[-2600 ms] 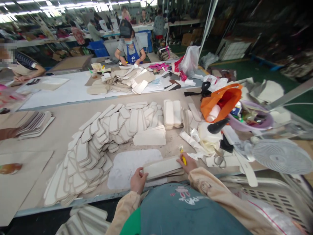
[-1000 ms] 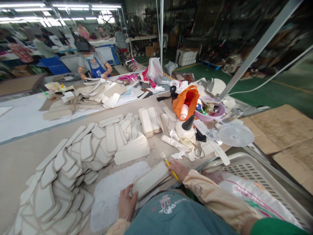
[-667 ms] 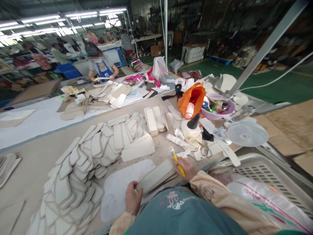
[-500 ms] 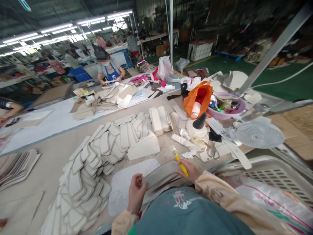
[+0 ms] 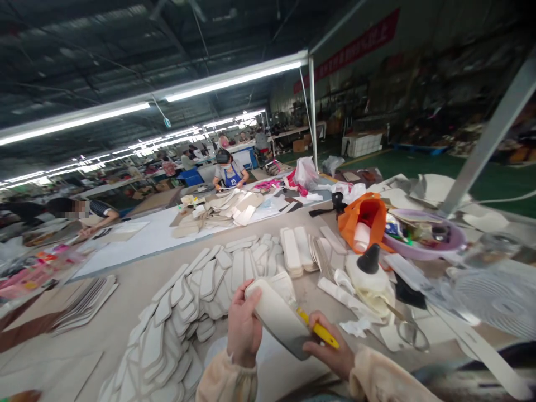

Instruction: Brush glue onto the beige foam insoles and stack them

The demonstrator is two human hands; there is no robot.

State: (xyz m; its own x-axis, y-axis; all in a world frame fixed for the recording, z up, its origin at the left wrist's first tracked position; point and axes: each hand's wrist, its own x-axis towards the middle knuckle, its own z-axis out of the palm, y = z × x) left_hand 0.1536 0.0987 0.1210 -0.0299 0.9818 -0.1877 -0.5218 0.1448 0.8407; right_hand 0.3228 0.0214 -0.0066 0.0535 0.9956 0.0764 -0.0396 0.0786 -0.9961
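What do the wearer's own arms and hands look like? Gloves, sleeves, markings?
The left hand and right hand are bare, with no gloves. Both arms wear pale peach-beige fabric: the left sleeve and right sleeve look loose, ending in cuffs at the wrists. Any print on them is too blurred to make out.

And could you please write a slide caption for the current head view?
The left hand and right hand hold a pale strip, the right also gripping a yellow handle.

Tube lights (image 5: 233, 82) glare white below a dark roof (image 5: 104, 44); the fan (image 5: 496, 298) looks blurred
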